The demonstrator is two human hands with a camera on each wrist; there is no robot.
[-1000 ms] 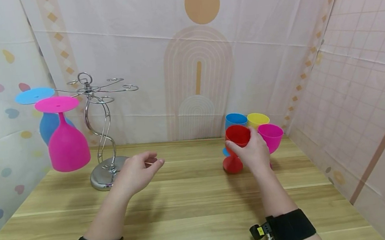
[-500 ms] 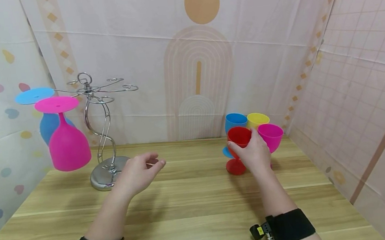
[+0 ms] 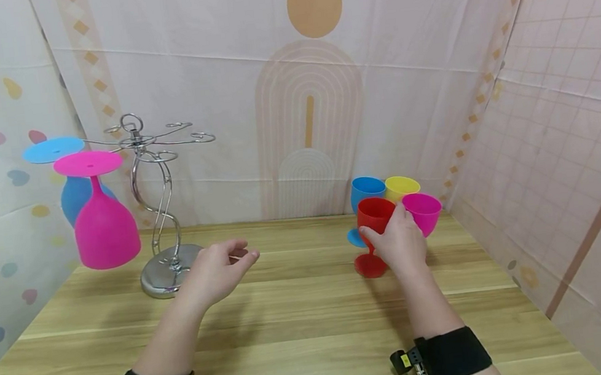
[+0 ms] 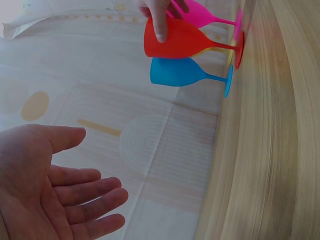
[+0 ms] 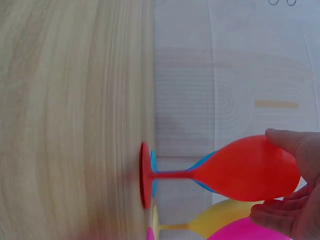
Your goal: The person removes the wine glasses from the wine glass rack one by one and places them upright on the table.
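Note:
A red goblet (image 3: 375,216) is held by my right hand (image 3: 402,242), with the thumb on one side of its bowl and the fingers on the other. In the right wrist view, the red goblet (image 5: 250,170) has its foot at the tabletop; whether it touches cannot be told. Close around it are a blue goblet (image 3: 366,190), a yellow goblet (image 3: 403,186) and a pink goblet (image 3: 425,213). My left hand (image 3: 218,272) hovers beside the base of the metal rack, its palm bare and fingers relaxed in the left wrist view.
The chrome goblet rack (image 3: 159,216) stands at the left on a round base. Hanging upside down from its arms are a pink goblet (image 3: 105,234) and a blue goblet (image 3: 54,150). Patterned cloth (image 3: 199,75) walls the wooden table (image 3: 296,349) at back and sides.
My right hand has drawn the red goblet slightly toward me and to the right, away from the blue goblet. The left hand has hardly moved.

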